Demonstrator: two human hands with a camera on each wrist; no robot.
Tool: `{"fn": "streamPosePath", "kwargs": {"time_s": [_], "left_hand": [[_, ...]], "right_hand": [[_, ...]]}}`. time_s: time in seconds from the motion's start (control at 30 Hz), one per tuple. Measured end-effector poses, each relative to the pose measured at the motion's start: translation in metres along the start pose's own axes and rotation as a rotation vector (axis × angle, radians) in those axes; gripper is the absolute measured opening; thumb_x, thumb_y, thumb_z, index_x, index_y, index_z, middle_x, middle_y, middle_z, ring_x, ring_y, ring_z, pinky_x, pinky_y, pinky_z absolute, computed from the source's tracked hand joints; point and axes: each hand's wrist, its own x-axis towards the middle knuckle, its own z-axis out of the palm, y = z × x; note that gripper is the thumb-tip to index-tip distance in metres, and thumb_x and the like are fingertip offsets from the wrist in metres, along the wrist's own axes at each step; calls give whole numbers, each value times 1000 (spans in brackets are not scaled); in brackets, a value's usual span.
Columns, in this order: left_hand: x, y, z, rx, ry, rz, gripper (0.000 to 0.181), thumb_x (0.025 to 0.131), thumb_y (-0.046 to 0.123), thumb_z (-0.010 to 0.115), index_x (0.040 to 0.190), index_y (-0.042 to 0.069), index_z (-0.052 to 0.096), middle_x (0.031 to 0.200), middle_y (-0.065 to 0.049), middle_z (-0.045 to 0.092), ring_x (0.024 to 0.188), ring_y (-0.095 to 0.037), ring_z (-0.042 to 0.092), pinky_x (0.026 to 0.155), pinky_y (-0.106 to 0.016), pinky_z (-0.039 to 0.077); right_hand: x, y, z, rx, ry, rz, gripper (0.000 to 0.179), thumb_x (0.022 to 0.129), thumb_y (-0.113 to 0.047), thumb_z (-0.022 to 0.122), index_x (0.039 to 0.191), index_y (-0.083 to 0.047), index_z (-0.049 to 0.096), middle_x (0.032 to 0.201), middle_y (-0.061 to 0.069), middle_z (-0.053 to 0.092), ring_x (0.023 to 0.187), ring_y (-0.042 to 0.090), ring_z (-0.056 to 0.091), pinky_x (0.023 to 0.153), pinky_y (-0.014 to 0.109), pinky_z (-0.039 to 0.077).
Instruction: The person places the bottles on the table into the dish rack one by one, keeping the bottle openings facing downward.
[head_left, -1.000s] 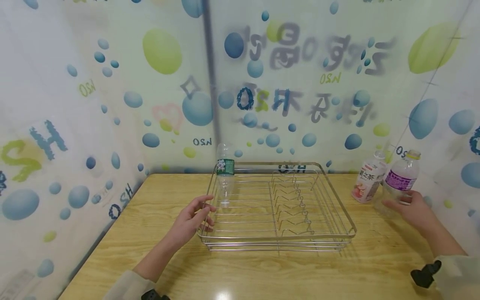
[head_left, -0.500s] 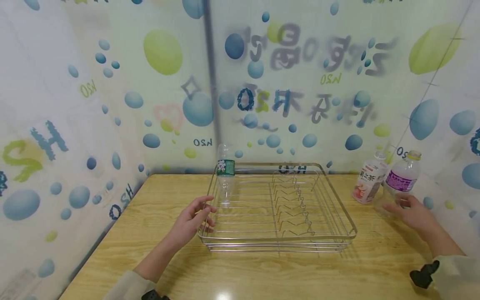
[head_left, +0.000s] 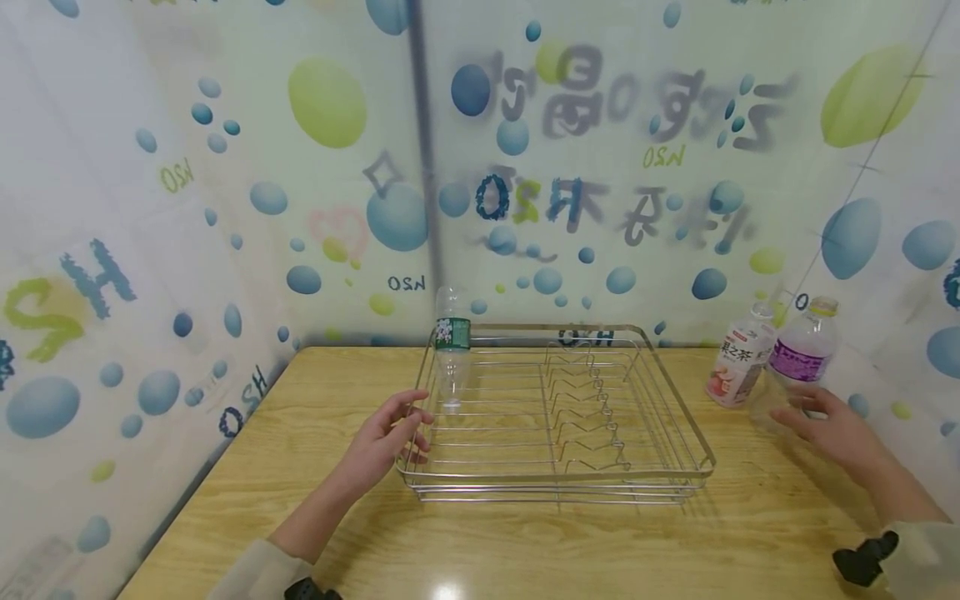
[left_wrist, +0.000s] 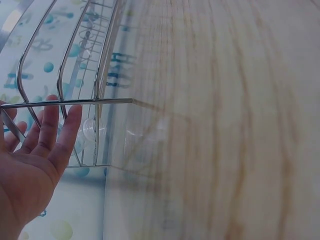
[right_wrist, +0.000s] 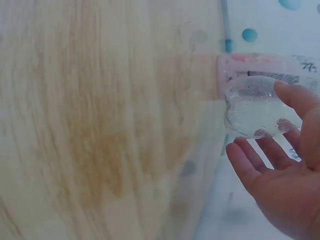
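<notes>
At the right of the head view, my right hand [head_left: 840,429] holds a clear plastic bottle [head_left: 804,360] with a purple label and yellow neck ring low on its body. The right wrist view has the thumb on one side of the clear bottle base [right_wrist: 257,112] and fingers on the other. My left hand [head_left: 381,437] rests at the left side of a wire dish rack [head_left: 555,477], fingers loosely bent; the left wrist view puts the fingertips [left_wrist: 72,115] against its wires. A clear bottle with a green label [head_left: 453,333] stands cap-end down in the rack's back left.
Beside the held bottle stands a white and pink drink bottle [head_left: 740,357]. The wooden table [head_left: 480,550] meets patterned curtains [head_left: 600,250] at the back and sides. Bent wire dividers [head_left: 588,408] run along the rack's right half.
The purple-labelled bottle rocked slightly right, then back left, while my right hand slid a little lower on it. My left hand and the rack stayed put.
</notes>
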Motion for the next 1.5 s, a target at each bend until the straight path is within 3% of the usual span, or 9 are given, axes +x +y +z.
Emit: {"fn": "streamPosePath", "kwargs": {"time_s": [0.17,0.37,0.53,0.7,1.0,1.17,1.23,1.4,1.5], "left_hand": [[1,0,-1,1,0,-3,50,119,17,48,163,-4,38,131,-25,60,92,-20,71,80,-41,70],[1,0,-2,7,-10,7,48,119,19,48,162,0,41,139,-42,51,93,-20,71,79,-40,70],[0,0,-3,29,-5,6,46,119,21,48,161,2,43,140,-41,51,95,-21,71,80,-39,70],[0,1,-5,82,31,-14,45,118,22,52,159,5,48,143,-36,51,101,-23,70,82,-34,68],[-2,12,-7,256,155,-70,46,111,29,67,152,10,61,159,-18,53,130,-30,63,101,-35,58],[1,19,-6,315,205,-35,46,108,28,72,150,9,63,157,-16,53,145,-36,53,118,-57,51],[4,23,-5,323,234,-3,44,107,25,75,147,9,65,154,-15,56,145,-35,53,122,-60,49],[13,36,5,309,285,105,38,103,18,79,138,7,70,147,-11,64,139,-31,59,116,-44,57],[18,46,14,263,265,157,37,103,13,79,138,4,69,145,-14,65,134,-34,63,106,-28,60]], "right_hand": [[-9,-16,-2,17,-6,-64,95,114,-53,54,167,14,12,161,52,22,140,75,31,105,83,47],[-21,-41,0,38,7,-145,86,115,-46,56,169,9,17,162,48,29,140,73,36,103,81,51],[-27,-70,1,57,34,-206,80,114,-43,60,168,4,25,161,42,38,140,65,45,91,52,63],[-30,-98,5,79,63,-246,75,112,-44,63,168,-3,33,160,34,46,138,55,51,80,18,54],[-28,-142,10,119,129,-329,68,110,-40,68,169,-20,40,158,20,52,126,10,58,81,10,52],[-29,-167,19,157,95,-378,69,109,-36,71,168,-15,41,158,22,48,133,33,64,84,15,58],[-30,-177,23,155,75,-394,71,109,-36,72,168,-14,40,159,24,47,139,49,59,92,29,64],[-34,-193,37,137,49,-458,67,108,-30,73,165,-10,45,157,26,44,142,59,53,109,72,55],[-36,-201,45,139,33,-511,62,107,-23,74,162,-8,49,155,25,42,139,53,54,111,74,52]]}}
